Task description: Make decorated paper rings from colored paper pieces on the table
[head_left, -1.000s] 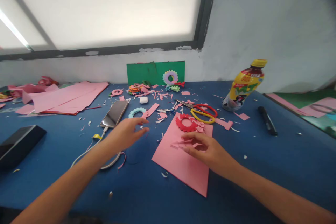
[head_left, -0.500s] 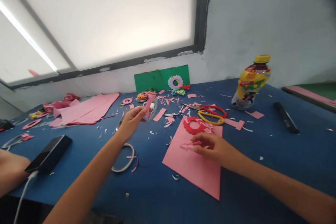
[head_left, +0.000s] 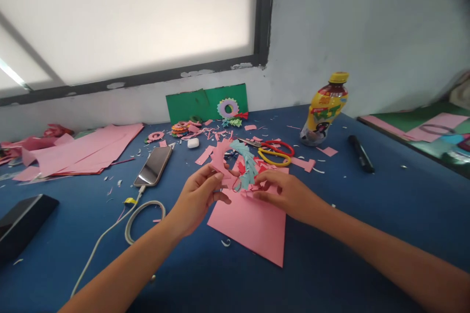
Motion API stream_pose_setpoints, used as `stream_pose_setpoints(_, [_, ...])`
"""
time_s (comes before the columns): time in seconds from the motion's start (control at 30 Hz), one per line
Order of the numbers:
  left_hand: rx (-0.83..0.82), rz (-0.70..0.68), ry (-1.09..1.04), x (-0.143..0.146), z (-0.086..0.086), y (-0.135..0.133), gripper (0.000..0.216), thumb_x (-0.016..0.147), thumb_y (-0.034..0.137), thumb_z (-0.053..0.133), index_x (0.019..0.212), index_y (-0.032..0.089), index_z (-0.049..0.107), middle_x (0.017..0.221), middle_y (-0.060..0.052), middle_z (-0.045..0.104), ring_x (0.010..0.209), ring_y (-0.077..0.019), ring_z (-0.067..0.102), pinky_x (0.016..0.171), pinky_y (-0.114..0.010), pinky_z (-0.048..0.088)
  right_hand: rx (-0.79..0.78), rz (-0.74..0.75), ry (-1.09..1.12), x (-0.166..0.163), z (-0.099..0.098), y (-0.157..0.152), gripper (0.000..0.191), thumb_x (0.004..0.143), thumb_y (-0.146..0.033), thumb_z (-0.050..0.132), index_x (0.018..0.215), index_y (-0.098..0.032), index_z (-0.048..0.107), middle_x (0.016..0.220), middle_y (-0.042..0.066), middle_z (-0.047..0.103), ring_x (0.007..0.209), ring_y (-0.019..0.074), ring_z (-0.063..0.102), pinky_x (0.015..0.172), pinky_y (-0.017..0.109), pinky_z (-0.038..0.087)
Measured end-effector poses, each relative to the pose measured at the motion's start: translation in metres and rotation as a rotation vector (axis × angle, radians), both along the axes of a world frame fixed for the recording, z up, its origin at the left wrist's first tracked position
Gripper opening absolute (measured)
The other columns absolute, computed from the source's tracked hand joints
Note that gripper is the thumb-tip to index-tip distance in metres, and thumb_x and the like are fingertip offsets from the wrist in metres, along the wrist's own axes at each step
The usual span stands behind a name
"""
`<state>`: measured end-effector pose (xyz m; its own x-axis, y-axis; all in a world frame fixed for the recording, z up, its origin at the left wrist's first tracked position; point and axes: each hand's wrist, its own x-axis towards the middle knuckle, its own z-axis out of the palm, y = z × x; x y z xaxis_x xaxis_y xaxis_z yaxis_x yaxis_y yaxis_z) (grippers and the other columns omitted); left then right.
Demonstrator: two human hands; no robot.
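My left hand (head_left: 198,198) pinches the pink side of a folded-paper ring (head_left: 248,162), part pink and part light blue, held up with its opening facing me. My right hand (head_left: 288,196) is at the ring's lower right, fingers closed on a small pink folded paper piece (head_left: 249,193) that they partly cover. Under both hands lies a pink paper sheet (head_left: 249,227). Red folded paper shows through the ring's opening. Scissors (head_left: 262,151) with red and yellow handles rest just behind the sheet.
A phone (head_left: 154,165) with a white cable (head_left: 128,225) lies left, near a white earbud case (head_left: 193,143). Pink sheets (head_left: 106,149) spread at the far left. Right are a drink bottle (head_left: 325,110) and a black pen (head_left: 361,154). Paper scraps and finished rings lie behind.
My left hand has brought the ring down and turned it to face me. My right hand has raised the pink folded piece to the ring. The view has shifted right.
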<state>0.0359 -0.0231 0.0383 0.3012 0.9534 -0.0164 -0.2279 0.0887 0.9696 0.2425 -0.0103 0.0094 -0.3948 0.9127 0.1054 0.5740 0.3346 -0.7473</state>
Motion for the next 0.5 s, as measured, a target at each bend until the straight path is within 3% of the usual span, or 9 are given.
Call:
stream_pose_setpoints(0.13, [-0.005, -0.009, 0.016, 0.0, -0.009, 0.001, 0.013, 0.081, 0.028, 0.055, 0.088, 0.017, 0.059, 0.092, -0.004, 0.063, 0.071, -0.0107, 0.056, 0.058, -0.022, 0.051, -0.09, -0.068, 0.062, 0.004, -0.001, 0.002, 0.046, 0.07, -0.05, 0.063, 0.106, -0.022, 0.054, 0.109, 0.007, 0.058, 0.097, 0.022, 0.055, 0.083, 0.035, 0.043])
stream_pose_setpoints(0.2, [-0.007, -0.009, 0.04, 0.0, -0.013, 0.001, 0.014, 0.081, 0.029, 0.055, 0.088, 0.017, 0.059, 0.094, -0.004, 0.063, 0.075, -0.0121, 0.057, 0.059, -0.022, 0.052, -0.18, -0.075, 0.204, 0.002, -0.003, 0.001, 0.066, 0.063, -0.049, 0.069, 0.118, -0.023, 0.045, 0.124, 0.008, 0.049, 0.104, 0.0222, 0.053, 0.086, 0.035, 0.043])
stream_pose_setpoints(0.27, [-0.005, -0.011, 0.051, 0.001, -0.016, 0.0, 0.015, 0.08, 0.029, 0.057, 0.087, 0.016, 0.059, 0.094, -0.005, 0.063, 0.077, -0.0129, 0.057, 0.059, -0.022, 0.052, -0.327, -0.062, 0.399, -0.002, -0.004, -0.001, 0.074, 0.062, -0.048, 0.07, 0.124, -0.022, 0.038, 0.125, 0.011, 0.047, 0.101, 0.0203, 0.055, 0.082, 0.033, 0.046])
stream_pose_setpoints(0.37, [0.013, -0.036, 0.058, 0.004, -0.019, -0.003, 0.016, 0.079, 0.029, 0.057, 0.09, 0.017, 0.058, 0.096, -0.005, 0.063, 0.077, -0.0136, 0.058, 0.061, -0.024, 0.053, -0.497, -0.029, 0.63, -0.012, -0.001, -0.007, 0.064, 0.068, -0.044, 0.067, 0.12, -0.018, 0.039, 0.103, 0.009, 0.059, 0.085, 0.0166, 0.06, 0.07, 0.029, 0.048])
stream_pose_setpoints(0.5, [0.059, -0.048, 0.112, 0.008, -0.018, -0.007, 0.015, 0.079, 0.028, 0.057, 0.088, 0.017, 0.059, 0.097, -0.005, 0.061, 0.074, -0.0127, 0.057, 0.061, -0.024, 0.053, -0.512, 0.007, 0.725, -0.021, 0.003, -0.015, 0.041, 0.068, -0.034, 0.07, 0.101, -0.018, 0.051, 0.082, 0.002, 0.062, 0.074, 0.0131, 0.06, 0.062, 0.025, 0.047])
